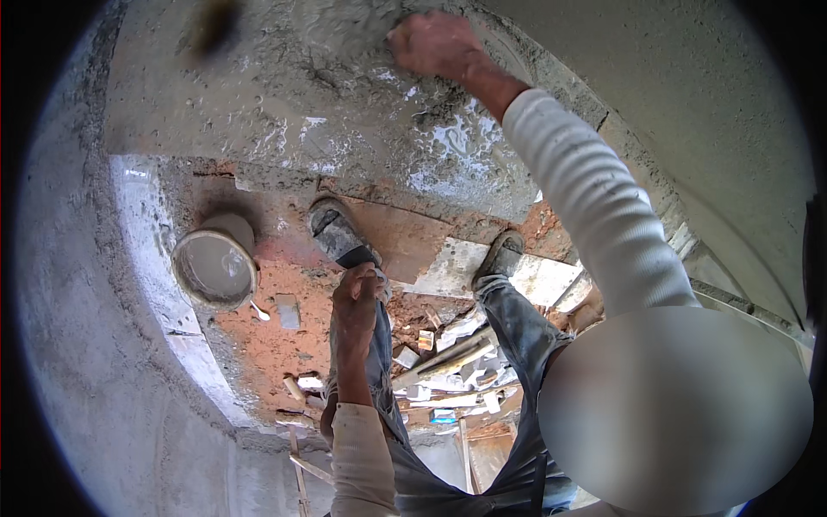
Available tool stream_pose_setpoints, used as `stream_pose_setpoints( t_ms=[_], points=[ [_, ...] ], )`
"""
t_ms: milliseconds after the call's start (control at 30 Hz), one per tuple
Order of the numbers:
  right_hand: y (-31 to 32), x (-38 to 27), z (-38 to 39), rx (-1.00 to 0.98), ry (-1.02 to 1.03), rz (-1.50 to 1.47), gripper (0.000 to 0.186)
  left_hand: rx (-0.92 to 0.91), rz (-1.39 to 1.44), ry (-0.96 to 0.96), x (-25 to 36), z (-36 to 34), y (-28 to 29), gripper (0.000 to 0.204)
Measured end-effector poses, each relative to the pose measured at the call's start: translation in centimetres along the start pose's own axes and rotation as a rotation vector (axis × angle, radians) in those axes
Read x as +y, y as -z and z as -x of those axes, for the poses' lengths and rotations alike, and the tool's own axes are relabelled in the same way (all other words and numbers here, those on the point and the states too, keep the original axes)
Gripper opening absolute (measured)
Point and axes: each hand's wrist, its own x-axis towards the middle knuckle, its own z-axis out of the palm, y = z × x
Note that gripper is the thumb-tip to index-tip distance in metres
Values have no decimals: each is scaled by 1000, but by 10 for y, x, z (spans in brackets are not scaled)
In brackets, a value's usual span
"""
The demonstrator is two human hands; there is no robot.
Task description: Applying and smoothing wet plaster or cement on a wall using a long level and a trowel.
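My right hand (435, 45) reaches forward to the far side of a wet grey mortar surface (258, 112). Its fingers are curled closed low against the mortar, and whatever they may grip is hidden beneath them. Puddles and rough, churned patches mark the mortar near that hand. My left hand (357, 297) is closed in a fist by my left knee, with nothing visible in it. Just beyond it is my left shoe (338, 231), splashed with grey; my right shoe (501, 254) stands farther right, near the mortar's edge.
A round bucket (231, 227) holding greyish liquid stands at left on reddish ground (276, 345). Close to it lie a white spoon-like piece (260, 311) and a small grey tile (289, 311). Wood strips and rubble (457, 358) lie between my legs. Grey walls (77, 284) rise on both sides.
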Motion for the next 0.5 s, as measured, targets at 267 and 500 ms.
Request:
stream_pose_setpoints(
  t_ms=[267, 500],
  points=[
    [-43, 83, 72, 104, -356, -120, 53, -20, 136, -15, -5, -2, 12, 33],
    [-27, -14, -97, 457, 86, 74, 57, -20, 160, 11, -4, -11, 13, 32]
  ],
)
